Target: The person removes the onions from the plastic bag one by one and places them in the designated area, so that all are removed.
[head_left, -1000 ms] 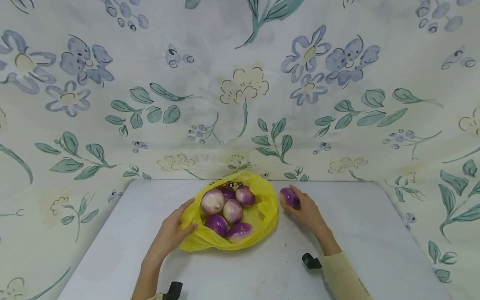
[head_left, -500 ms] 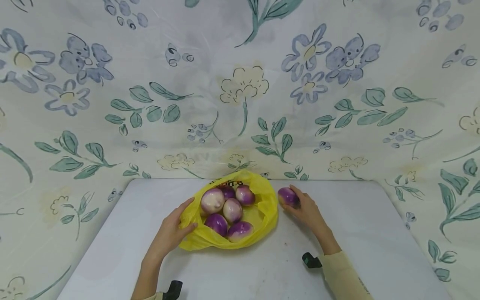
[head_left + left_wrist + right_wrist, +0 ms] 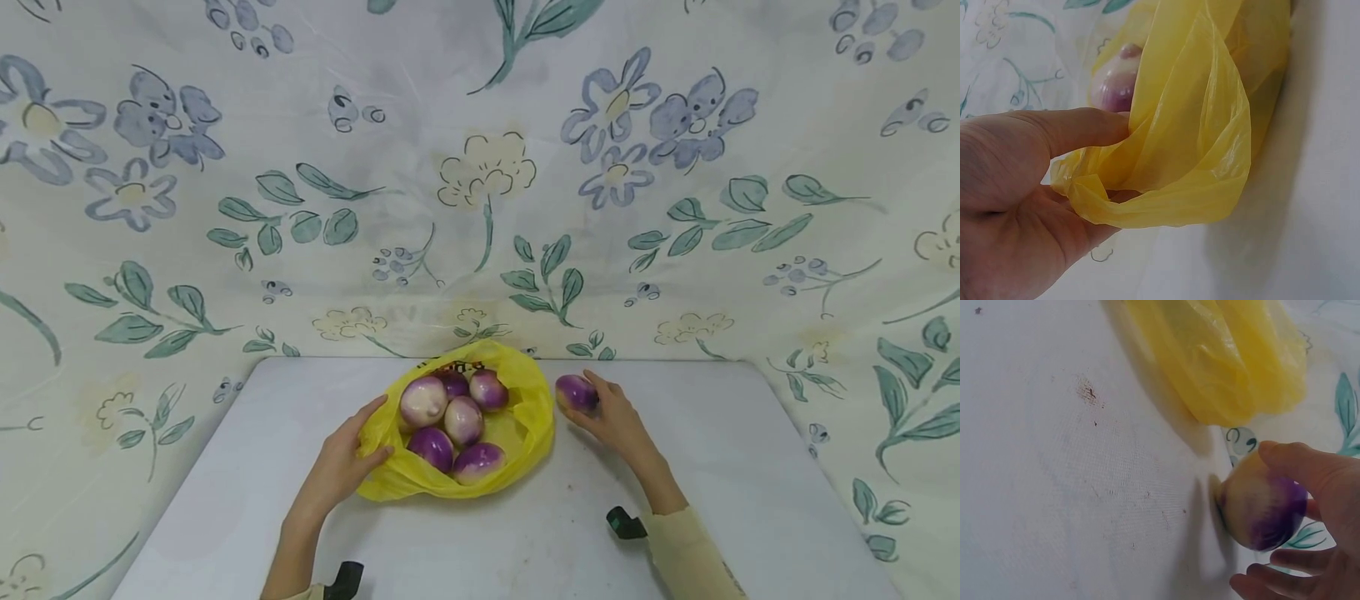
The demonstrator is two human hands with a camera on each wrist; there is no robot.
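A yellow plastic bag lies with its mouth spread wide, and several purple-and-white turnips sit inside it. My left hand holds the bag's left side. In the left wrist view the thumb lies at the bag's edge, with the other fingers behind the plastic. To the right of the bag, my right hand grips a single turnip between thumb and fingers. The right wrist view shows this turnip pale on one side and purple on the other, low over the table, with the lower fingers loosely spread.
The white table has small dark specks on its surface. Behind it hangs a floral cloth, which also covers both sides. Black camera mounts are on both wrists.
The turnip in my right hand has turned slightly and shifted a little left, toward the bag. My left hand and the bag have stayed in place.
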